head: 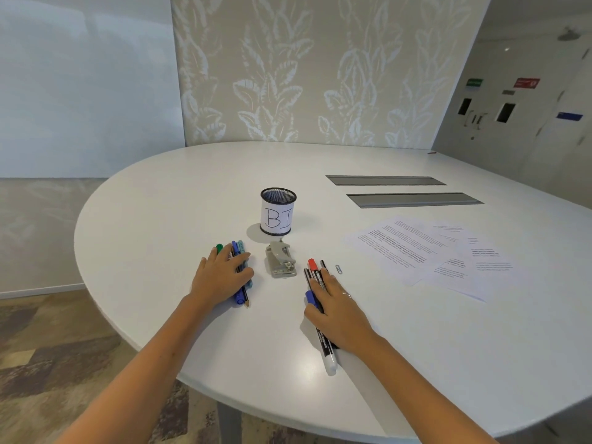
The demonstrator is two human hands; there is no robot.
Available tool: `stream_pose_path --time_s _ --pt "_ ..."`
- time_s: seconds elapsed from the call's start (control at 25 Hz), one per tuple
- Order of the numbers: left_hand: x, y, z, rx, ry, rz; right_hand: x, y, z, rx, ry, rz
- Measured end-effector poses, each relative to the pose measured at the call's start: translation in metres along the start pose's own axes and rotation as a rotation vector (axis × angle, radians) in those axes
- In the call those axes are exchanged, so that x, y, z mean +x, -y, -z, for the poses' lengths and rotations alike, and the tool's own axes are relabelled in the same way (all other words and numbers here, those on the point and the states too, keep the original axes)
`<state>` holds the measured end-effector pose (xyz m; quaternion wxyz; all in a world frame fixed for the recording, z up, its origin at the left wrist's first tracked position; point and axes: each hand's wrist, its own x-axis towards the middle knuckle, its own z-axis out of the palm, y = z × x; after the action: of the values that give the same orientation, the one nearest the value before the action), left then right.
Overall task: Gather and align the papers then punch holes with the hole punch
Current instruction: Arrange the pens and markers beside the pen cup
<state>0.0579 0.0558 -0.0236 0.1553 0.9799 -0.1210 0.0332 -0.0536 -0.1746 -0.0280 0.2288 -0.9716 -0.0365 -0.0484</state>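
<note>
Several printed papers point(426, 254) lie fanned out and overlapping on the right of the white table point(166, 200). A grey metal hole punch point(281, 262) stands in the middle, between my hands. My left hand point(221, 277) lies flat over a bunch of blue and green pens and a pencil point(241, 294), left of the punch. My right hand point(339, 310) lies over a bunch of markers point(325, 347), red, blue and black, right of the punch. Neither hand touches the papers or the punch.
A black mesh pen cup point(277, 211) with a paper label "BI" stands just behind the punch. A paper clip point(339, 269) lies between the markers and the papers. Two grey cable slots point(413, 199) are set in the table behind the papers.
</note>
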Motion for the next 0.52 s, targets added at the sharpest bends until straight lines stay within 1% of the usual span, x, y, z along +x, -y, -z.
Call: stream_pose_path --time_s 0.36,0.52 --pt "-0.016 0.018 0.002 0.013 -0.016 -0.037 -0.036 0.032 -0.011 0.003 0.084 0.068" --pt "-0.021 0.019 0.002 -0.001 -0.029 -0.018 -0.051 0.038 -0.013 -0.014 0.133 0.124"
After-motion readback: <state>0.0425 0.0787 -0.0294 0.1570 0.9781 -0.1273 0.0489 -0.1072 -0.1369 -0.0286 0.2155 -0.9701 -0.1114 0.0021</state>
